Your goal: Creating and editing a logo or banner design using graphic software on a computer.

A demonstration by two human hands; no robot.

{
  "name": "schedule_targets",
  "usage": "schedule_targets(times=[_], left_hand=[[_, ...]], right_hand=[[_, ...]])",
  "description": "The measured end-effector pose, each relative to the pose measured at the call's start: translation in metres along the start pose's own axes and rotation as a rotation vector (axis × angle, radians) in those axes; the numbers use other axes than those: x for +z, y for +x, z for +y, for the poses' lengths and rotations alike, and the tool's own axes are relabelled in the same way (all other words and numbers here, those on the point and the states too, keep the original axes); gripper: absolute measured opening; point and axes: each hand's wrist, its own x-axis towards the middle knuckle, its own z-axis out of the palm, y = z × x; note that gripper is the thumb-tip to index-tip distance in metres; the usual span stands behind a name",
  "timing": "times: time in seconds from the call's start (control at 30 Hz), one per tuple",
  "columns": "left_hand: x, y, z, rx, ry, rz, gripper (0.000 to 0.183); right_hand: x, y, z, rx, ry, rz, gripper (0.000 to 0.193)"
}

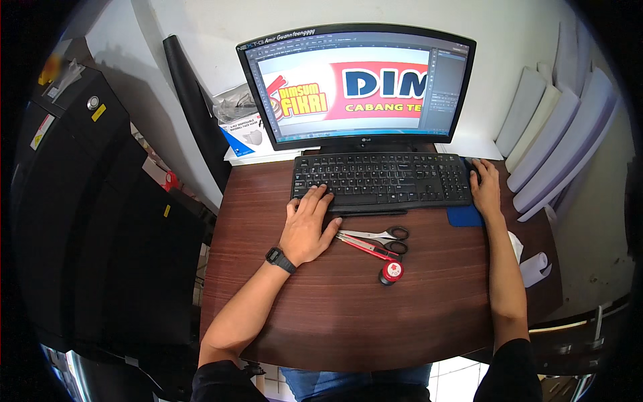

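Note:
My left hand [309, 225] lies with fingers spread on the lower left keys of a black keyboard [382, 178]. Its thumb reaches down onto the table beside the tips of the scissors [372, 235]. To the right of the keyboard, my right hand [485, 188] rests curved over a computer mouse, which the hand almost wholly hides. A blue mouse pad [463, 216] shows beside that wrist. Below the scissors lies a red utility knife [367, 247]. A small round container with a red and white top [392, 271] stands near the knife's end.
Behind the keyboard stands a monitor [355, 100] showing a red, white and yellow banner design. A face-mask box [248, 137] is to its left. Rolls of white material [549, 127] lean at right; a curled paper piece [534, 268] lies below. A large black machine [74, 201] fills the left.

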Motion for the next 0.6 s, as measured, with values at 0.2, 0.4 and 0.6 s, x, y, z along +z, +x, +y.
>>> schedule_targets(times=[0.2,0.4,0.6], left_hand=[[0.0008,0.0001,0.0001,-0.002,-0.001,-0.002,0.056],[-0.0007,0.0001,0.0009,0.0,0.003,-0.002,0.055],[-0.0008,0.0006,0.001,0.003,-0.001,0.002,0.055]], right_hand=[[0.0021,0.0001,0.0036,0.007,-0.018,-0.012,0.035],[0.0025,-0.0003,0.0035,0.006,-0.005,-0.009,0.035],[0.0012,0.0003,0.0001,-0.014,0.025,0.019,0.036]])
